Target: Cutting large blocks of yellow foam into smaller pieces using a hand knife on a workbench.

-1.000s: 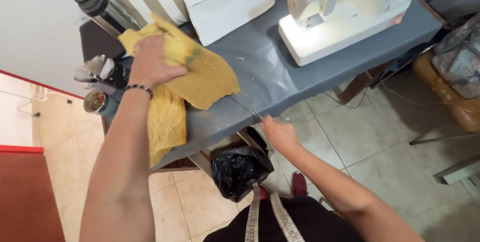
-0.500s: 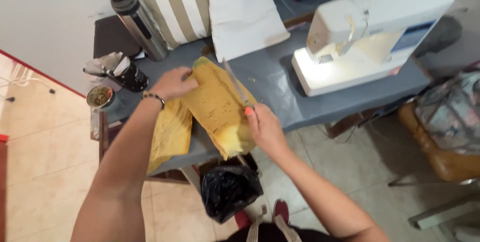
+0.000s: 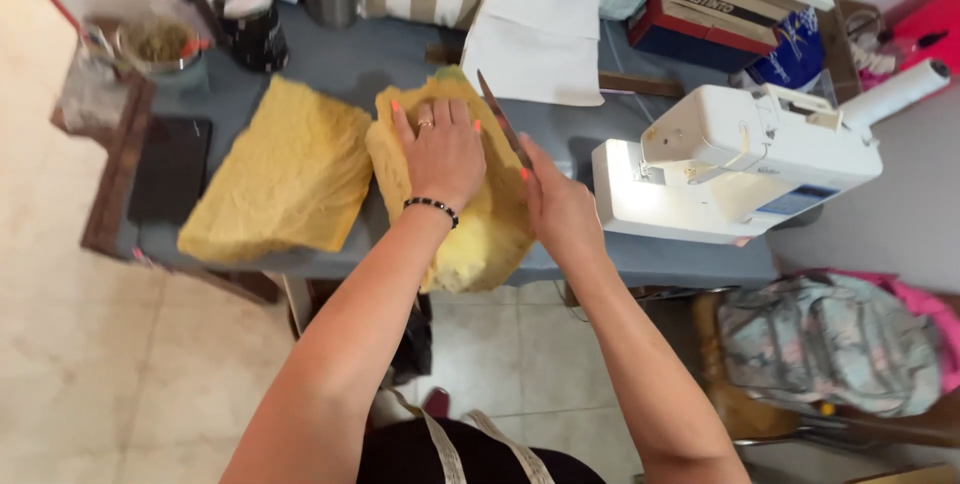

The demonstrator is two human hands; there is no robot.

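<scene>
Left grip [image 3: 443,152] flat on fuzzy yellow cloth [image 3: 470,234]

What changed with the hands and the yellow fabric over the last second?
The left hand went from gripping a bunched yellow fabric to pressing flat on the folded piece. The right hand came up from the table edge to that piece's right side, with a long thin blade by it. A second yellow piece now lies flat to the left. The sewing machine stays put.

I see even, bright daylight, the sewing machine's lamp [image 3: 640,206] glaring right of my hands, edges slightly blurred.
</scene>
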